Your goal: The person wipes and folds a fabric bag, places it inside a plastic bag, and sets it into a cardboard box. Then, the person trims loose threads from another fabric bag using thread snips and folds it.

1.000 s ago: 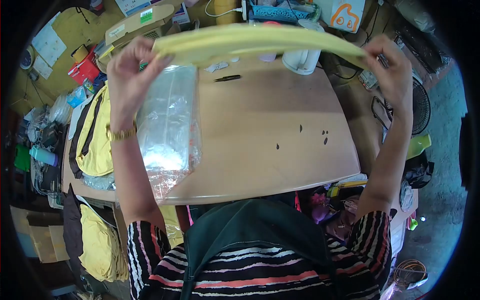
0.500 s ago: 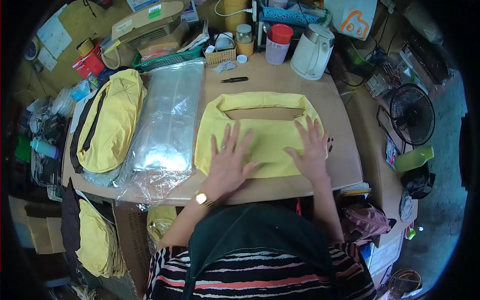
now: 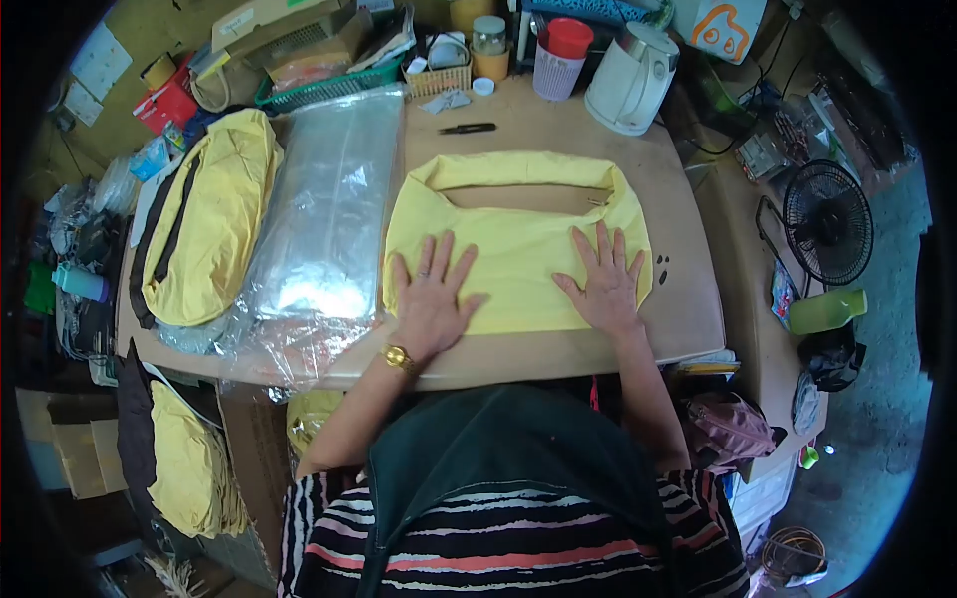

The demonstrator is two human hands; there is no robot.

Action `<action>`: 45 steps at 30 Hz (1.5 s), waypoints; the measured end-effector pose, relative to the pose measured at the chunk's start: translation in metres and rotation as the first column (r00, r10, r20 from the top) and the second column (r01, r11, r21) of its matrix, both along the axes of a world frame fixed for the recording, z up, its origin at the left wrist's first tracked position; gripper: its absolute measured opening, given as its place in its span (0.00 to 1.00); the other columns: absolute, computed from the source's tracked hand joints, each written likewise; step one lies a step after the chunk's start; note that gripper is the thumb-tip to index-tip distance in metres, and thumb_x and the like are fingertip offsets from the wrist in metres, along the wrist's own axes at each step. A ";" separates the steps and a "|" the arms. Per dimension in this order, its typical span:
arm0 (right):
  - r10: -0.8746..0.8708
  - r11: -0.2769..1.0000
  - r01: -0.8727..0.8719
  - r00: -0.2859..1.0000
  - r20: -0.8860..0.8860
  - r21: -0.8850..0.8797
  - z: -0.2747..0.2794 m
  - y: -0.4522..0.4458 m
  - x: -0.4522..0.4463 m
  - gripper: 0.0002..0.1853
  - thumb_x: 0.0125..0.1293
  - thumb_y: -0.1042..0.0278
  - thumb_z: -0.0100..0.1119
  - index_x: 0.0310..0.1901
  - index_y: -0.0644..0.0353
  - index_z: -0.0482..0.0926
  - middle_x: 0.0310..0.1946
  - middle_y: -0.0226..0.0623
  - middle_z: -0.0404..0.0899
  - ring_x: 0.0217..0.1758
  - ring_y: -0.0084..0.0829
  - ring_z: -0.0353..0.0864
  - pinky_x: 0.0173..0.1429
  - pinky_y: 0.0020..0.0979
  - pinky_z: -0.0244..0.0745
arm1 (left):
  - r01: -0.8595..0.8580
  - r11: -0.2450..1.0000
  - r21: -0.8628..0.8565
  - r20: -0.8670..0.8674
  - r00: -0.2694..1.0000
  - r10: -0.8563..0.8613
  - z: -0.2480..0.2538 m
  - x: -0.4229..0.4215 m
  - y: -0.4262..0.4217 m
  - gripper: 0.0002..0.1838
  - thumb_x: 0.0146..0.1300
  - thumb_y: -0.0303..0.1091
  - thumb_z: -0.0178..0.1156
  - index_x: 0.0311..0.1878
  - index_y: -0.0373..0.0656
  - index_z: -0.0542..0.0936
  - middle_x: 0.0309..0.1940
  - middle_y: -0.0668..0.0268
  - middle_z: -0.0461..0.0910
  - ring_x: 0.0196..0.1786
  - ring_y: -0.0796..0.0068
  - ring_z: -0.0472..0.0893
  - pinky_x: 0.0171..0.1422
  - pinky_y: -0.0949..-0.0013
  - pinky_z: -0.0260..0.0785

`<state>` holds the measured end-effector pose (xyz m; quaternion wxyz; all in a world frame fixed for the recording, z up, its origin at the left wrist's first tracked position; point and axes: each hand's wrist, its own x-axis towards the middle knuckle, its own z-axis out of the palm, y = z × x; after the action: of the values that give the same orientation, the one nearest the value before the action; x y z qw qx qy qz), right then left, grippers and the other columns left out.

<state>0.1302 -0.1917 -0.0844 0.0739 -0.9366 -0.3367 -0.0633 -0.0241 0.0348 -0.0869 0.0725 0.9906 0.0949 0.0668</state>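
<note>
A yellow fabric bag (image 3: 518, 249) lies flat on the tabletop (image 3: 558, 369), its wide handle loop toward the far side. My left hand (image 3: 434, 304) rests with fingers spread on the bag's lower left part. On its lower right part lies my right hand (image 3: 605, 284), also palm down with fingers apart. Neither hand grips anything. Left of the bag is a stack of clear plastic sleeves (image 3: 334, 209), and beyond that sit more yellow bags (image 3: 214, 224) with dark straps. A small dark tool (image 3: 467, 129) lies above the bag.
Along the back stand a white kettle (image 3: 630, 80), a pink cup with a red lid (image 3: 560, 65), a small wicker basket (image 3: 439, 75) and a green basket (image 3: 329, 85). A fan (image 3: 829, 221) and a green bottle (image 3: 827, 311) are at the right.
The yellow bag, earlier stretched up between my raised hands, now lies on the table. Since half a second ago, my hands have slid slightly toward its near edge, still flat.
</note>
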 end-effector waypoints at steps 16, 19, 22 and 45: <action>0.080 0.997 -0.079 0.996 0.034 -0.013 0.005 0.009 0.021 0.35 0.63 0.42 0.58 0.69 0.45 0.65 0.72 0.47 0.56 0.76 0.54 0.51 0.70 0.72 0.40 | -0.317 0.803 -0.505 0.120 0.895 0.429 0.053 -0.140 0.053 0.12 0.61 0.33 0.64 0.26 0.35 0.78 0.16 0.55 0.75 0.17 0.60 0.75 0.25 0.61 0.66; 0.244 0.927 -0.246 0.969 0.041 0.282 0.014 0.044 0.004 0.26 0.59 0.56 0.66 0.58 0.54 0.74 0.66 0.46 0.64 0.69 0.50 0.63 0.71 0.57 0.53 | -0.505 0.739 -0.445 0.012 0.822 0.569 0.056 -0.159 0.072 0.17 0.62 0.36 0.63 0.22 0.33 0.77 0.14 0.53 0.73 0.16 0.59 0.74 0.24 0.61 0.63; 0.557 0.713 -0.487 0.830 0.014 0.505 0.028 0.104 -0.050 0.19 0.56 0.64 0.68 0.50 0.58 0.79 0.60 0.47 0.71 0.64 0.46 0.68 0.68 0.43 0.61 | -0.564 0.725 -0.395 0.034 0.780 0.625 0.050 -0.167 0.083 0.17 0.63 0.39 0.62 0.26 0.34 0.79 0.14 0.53 0.73 0.18 0.56 0.75 0.25 0.58 0.63; 0.745 0.626 -0.677 0.665 -0.042 0.385 0.049 0.116 -0.075 0.21 0.54 0.59 0.69 0.50 0.53 0.79 0.58 0.40 0.73 0.65 0.41 0.69 0.70 0.51 0.57 | -0.137 0.962 -0.237 0.222 0.956 0.191 0.035 -0.130 0.157 0.33 0.53 0.23 0.54 0.67 0.44 0.70 0.72 0.55 0.62 0.75 0.52 0.59 0.78 0.52 0.46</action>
<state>0.0550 -0.0762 -0.0357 0.2850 -0.6994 -0.6554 0.0081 -0.1544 0.1913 -0.0523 0.1865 0.9495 0.1746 0.1824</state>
